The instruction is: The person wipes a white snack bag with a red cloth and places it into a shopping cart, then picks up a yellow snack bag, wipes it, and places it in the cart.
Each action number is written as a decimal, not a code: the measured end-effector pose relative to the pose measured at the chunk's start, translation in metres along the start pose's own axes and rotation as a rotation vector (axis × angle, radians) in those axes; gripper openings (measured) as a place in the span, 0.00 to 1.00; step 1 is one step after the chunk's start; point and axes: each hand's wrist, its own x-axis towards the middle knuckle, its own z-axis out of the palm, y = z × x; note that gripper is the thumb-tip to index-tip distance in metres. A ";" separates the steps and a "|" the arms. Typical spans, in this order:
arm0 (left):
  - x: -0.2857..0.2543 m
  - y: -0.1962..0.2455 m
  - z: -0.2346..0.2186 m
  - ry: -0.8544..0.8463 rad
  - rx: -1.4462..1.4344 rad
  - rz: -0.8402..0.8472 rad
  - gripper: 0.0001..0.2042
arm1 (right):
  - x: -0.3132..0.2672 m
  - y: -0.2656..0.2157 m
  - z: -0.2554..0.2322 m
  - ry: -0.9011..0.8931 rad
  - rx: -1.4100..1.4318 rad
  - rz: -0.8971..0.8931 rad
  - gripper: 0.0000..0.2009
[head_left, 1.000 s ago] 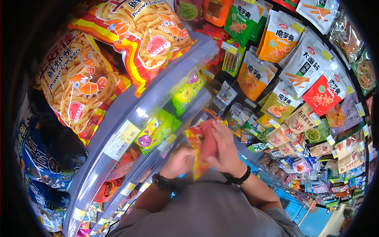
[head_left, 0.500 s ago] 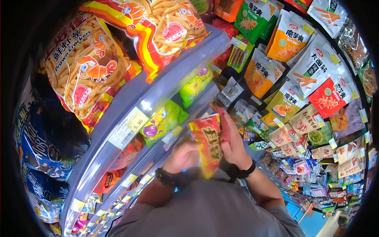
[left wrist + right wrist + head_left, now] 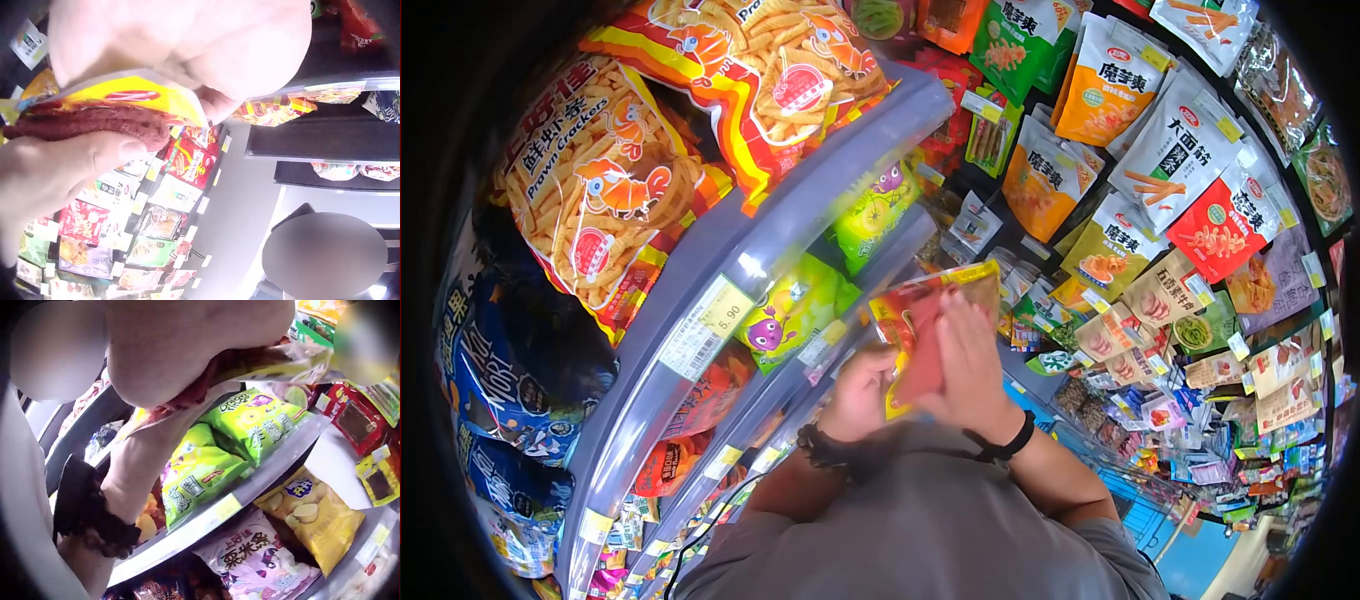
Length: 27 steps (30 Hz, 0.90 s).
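Observation:
Both hands hold a red-and-yellow snack packet [image 3: 920, 360] in front of the grey shirt. Its reddish-brown side faces up in the head view; in the left wrist view that side looks like a sausage-shaped length [image 3: 94, 122] against a yellow edge. My left hand [image 3: 859, 392] grips the packet's left lower edge. On the right side, my right hand [image 3: 975, 365] lies over the packet with its fingers along the surface, and its thumb [image 3: 106, 153] presses the reddish-brown side. The right hand covers most of the packet in the right wrist view, where the left hand [image 3: 140, 462] shows behind.
A curved shelf edge [image 3: 730, 270] with price labels runs along the left, bearing prawn cracker bags [image 3: 600, 200] and green snack bags [image 3: 800, 310]. Hanging pouches [image 3: 1175, 160] fill the rack on the right. A blue wire basket [image 3: 1135, 510] stands low at right.
The packet has turned: half a second ago its red printed face showed, now its reddish-brown side does, as a second ago. Its top edge has spread out flat. Both hands stay on it.

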 end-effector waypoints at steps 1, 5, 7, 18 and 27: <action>0.001 0.003 0.008 -0.062 -0.004 0.026 0.26 | -0.001 0.007 -0.001 0.015 0.017 0.038 0.55; 0.006 0.004 0.017 0.001 -0.022 0.025 0.28 | -0.009 0.016 0.005 0.043 0.124 0.181 0.57; 0.006 0.004 0.014 -0.029 -0.029 0.038 0.28 | -0.009 0.015 0.006 0.056 0.140 0.173 0.57; -0.004 -0.019 -0.039 0.049 0.429 0.001 0.25 | 0.029 0.006 -0.023 -0.150 0.084 -0.118 0.50; -0.009 0.002 -0.001 0.031 0.030 0.009 0.28 | 0.003 0.046 -0.004 -0.001 0.524 0.303 0.50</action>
